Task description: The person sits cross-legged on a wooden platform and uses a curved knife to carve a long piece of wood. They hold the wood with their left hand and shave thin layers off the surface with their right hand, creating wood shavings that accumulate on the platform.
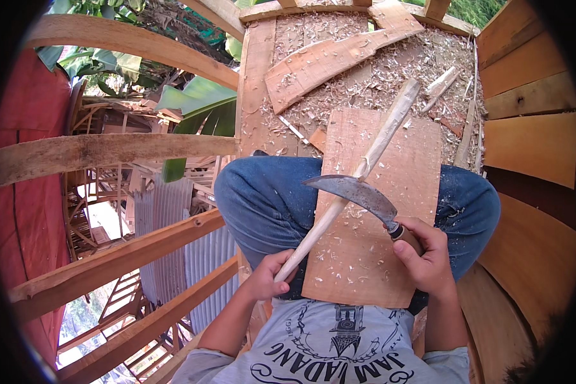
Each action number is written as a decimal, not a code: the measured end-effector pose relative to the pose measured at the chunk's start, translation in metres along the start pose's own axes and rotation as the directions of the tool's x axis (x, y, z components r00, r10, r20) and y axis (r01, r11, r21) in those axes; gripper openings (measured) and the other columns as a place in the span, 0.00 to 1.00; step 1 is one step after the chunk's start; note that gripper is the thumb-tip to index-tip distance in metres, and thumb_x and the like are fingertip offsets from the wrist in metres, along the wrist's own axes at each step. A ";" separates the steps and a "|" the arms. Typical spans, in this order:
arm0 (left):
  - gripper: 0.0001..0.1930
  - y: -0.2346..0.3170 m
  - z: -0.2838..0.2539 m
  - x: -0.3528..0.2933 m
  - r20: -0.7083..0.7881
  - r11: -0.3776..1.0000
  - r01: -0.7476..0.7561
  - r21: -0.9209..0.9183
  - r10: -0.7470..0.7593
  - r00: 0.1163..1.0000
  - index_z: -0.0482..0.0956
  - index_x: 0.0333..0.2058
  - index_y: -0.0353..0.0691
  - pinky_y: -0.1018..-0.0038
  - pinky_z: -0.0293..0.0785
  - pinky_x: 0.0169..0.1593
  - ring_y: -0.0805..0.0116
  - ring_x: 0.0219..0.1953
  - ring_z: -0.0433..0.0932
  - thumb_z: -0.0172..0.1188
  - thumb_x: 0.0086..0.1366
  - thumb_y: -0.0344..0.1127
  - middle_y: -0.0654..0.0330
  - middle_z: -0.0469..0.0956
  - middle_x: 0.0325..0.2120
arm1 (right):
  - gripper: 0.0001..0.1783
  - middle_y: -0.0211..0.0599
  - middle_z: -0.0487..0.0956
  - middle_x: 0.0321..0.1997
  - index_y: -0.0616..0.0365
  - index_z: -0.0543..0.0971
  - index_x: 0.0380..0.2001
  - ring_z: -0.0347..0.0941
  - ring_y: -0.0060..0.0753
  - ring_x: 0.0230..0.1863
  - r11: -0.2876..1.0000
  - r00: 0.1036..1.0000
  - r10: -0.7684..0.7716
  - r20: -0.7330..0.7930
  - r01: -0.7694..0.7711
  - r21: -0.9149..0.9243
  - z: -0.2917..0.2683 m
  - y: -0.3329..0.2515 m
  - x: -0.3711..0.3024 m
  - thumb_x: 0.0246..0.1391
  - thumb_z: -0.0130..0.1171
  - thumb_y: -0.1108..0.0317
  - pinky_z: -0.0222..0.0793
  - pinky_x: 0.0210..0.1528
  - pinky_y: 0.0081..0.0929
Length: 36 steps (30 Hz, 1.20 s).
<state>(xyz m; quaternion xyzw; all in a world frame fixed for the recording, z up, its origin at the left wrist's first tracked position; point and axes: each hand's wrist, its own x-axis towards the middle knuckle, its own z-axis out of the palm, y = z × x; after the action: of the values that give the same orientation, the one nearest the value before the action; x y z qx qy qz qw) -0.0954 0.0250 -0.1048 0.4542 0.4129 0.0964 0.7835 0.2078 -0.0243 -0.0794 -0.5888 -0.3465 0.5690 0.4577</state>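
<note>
My left hand (271, 276) is closed round the near end of a pale whittled wooden stick (321, 232), which slants away to the upper right across my lap. In my right hand (422, 253) is a curved sickle-like knife, gripped by its wooden handle. The knife's dark blade (358, 192) lies across the stick near its middle, pointing left, and a curl of shaved wood stands on the stick just beyond it. Under both, a flat rectangular board (374, 262) rests on my crossed legs (269, 198), with shavings scattered on it.
Shavings cover the plank floor (301, 38) ahead, where an angled plank offcut (326, 64) and a shorter split piece (440, 86) lie. A slatted wooden railing (115, 148) runs along my left, with corrugated sheets (163, 237) below it. A plank wall (531, 144) stands close on my right.
</note>
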 end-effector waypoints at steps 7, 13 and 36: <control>0.47 0.002 -0.001 0.001 0.011 1.000 -0.003 -0.010 0.003 1.000 0.67 0.46 0.27 0.85 0.48 0.16 0.86 0.13 0.57 0.64 0.44 0.70 0.73 0.61 0.12 | 0.17 0.35 0.77 0.24 0.64 0.76 0.41 0.73 0.20 0.25 0.941 0.969 -0.202 -0.143 0.152 -0.302 0.012 0.002 -0.002 0.45 0.62 0.76 0.68 0.30 0.17; 0.49 0.001 -0.001 0.002 0.008 1.000 0.004 -0.007 -0.004 1.000 0.67 0.48 0.27 0.84 0.48 0.16 0.86 0.13 0.57 0.64 0.44 0.70 0.73 0.61 0.12 | 0.16 0.37 0.78 0.24 0.65 0.77 0.40 0.75 0.22 0.23 0.916 0.937 -0.308 -0.164 0.245 -0.318 0.007 0.003 0.005 0.44 0.63 0.76 0.68 0.28 0.18; 0.46 0.000 0.000 0.000 -0.004 0.999 -0.009 0.037 0.009 1.000 0.68 0.46 0.30 0.85 0.49 0.15 0.86 0.13 0.57 0.63 0.44 0.71 0.73 0.61 0.12 | 0.16 0.39 0.79 0.29 0.64 0.76 0.42 0.73 0.21 0.27 0.993 0.996 -0.065 0.056 0.070 -0.099 0.005 0.001 -0.003 0.49 0.61 0.70 0.67 0.32 0.18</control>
<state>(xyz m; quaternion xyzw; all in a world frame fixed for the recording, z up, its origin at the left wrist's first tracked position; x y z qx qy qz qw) -0.0955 0.0247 -0.1046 0.4703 0.4140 0.0931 0.7738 0.2023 -0.0272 -0.0788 -0.5841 -0.4065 0.5501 0.4371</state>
